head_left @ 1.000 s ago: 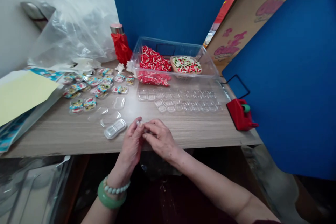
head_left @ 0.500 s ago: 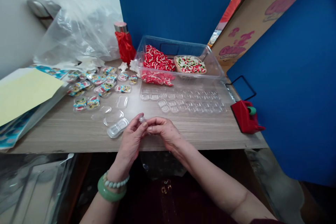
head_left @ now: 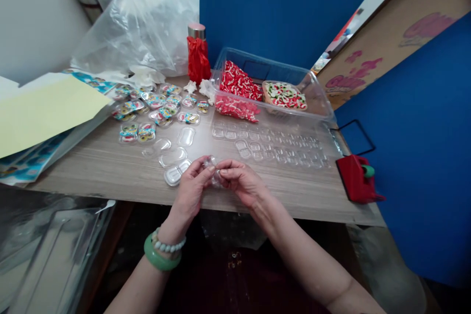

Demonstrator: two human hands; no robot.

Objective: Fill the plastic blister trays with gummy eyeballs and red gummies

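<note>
Near the table's front edge, my left hand (head_left: 195,181) and my right hand (head_left: 241,180) meet over a small clear plastic blister tray (head_left: 210,161). Fingers and thumbs of both hands pinch it, and part of it is hidden behind them. Just left of my left hand lies a stack of clear two-compartment trays (head_left: 177,172). Behind that stack are loose clear plastic lids (head_left: 172,157). Beyond my right hand, rows of clear two-compartment trays (head_left: 279,149) stand on the table.
Filled, labelled packs (head_left: 162,115) cover the left back. A clear bin (head_left: 316,108) holds red-and-white pieces (head_left: 239,83) and a tub of mixed pieces (head_left: 285,94). A red tape dispenser (head_left: 356,179) sits at right, a red-wrapped bottle (head_left: 197,56) at back, yellow paper (head_left: 47,113) at left.
The camera view has turned a little to the left, so the table's contents appear shifted right. More of the clear tray now shows between my hands, and both still pinch it.
</note>
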